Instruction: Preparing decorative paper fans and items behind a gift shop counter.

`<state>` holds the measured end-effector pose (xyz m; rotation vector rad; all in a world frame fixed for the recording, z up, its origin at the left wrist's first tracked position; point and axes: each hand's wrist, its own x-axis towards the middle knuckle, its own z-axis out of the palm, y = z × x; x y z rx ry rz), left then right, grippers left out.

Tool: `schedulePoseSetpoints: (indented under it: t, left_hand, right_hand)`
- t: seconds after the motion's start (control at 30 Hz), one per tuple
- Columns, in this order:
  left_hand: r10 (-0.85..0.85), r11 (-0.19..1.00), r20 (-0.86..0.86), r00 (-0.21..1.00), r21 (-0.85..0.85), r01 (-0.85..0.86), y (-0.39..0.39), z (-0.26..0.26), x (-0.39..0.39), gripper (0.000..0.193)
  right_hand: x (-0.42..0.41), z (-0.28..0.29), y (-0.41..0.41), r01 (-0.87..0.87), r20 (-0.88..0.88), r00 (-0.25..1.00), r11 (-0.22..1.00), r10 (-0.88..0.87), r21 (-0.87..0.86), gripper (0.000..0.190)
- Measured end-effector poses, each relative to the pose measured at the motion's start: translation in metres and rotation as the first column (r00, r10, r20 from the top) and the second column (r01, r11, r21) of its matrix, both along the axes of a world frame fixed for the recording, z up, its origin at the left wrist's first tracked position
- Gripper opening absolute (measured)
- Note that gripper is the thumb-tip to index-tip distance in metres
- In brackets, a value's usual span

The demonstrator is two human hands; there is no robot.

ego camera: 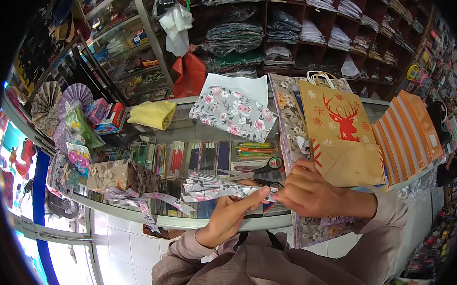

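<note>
A narrow bundle of pleated floral paper is held above the glass counter. My left hand grips it from below, thumb on top, near its right end. The fingers of my right hand are closed at that end; what they pinch is partly hidden. Just behind the bundle, scissors with dark handles rest on the counter. Farther back lies a floral paper sheet over a white one. At the left stands a wrapped floral box, with floral paper strips beside it.
Right of my hands are a kraft bag with a red deer, an orange striped bag and floral wrapping sheets. A yellow cloth and paper fans lie left. Shelves of packed clothes rise behind the counter.
</note>
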<state>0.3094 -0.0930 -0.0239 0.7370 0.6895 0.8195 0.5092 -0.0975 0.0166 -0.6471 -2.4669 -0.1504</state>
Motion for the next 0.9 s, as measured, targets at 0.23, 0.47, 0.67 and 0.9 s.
schedulePoseSetpoints:
  t: [0.23,0.47,0.67,0.9]
  left_hand:
    - [0.118,0.930,-0.090,0.989,0.359,-0.078,-0.004,0.000,0.003,0.008]
    - [0.300,0.577,-0.275,0.913,0.815,0.056,-0.006,0.023,-0.001,0.003]
    - [0.347,0.764,0.314,0.884,0.452,-0.461,0.003,0.037,-0.030,0.014]
    - [0.100,0.843,-0.095,0.990,0.537,-0.034,0.019,0.012,-0.021,0.015]
  right_hand:
    - [-0.006,-0.001,-0.019,-0.233,-0.455,0.830,0.541,-0.323,-0.808,0.018]
    - [-0.008,0.004,-0.026,-0.483,-0.485,0.716,0.146,-0.501,-0.863,0.021]
    - [0.034,0.003,-0.014,0.216,-0.241,0.837,0.702,-0.491,-0.678,0.015]
    - [0.022,-0.017,0.019,0.484,0.276,0.857,0.864,-0.436,-0.138,0.005]
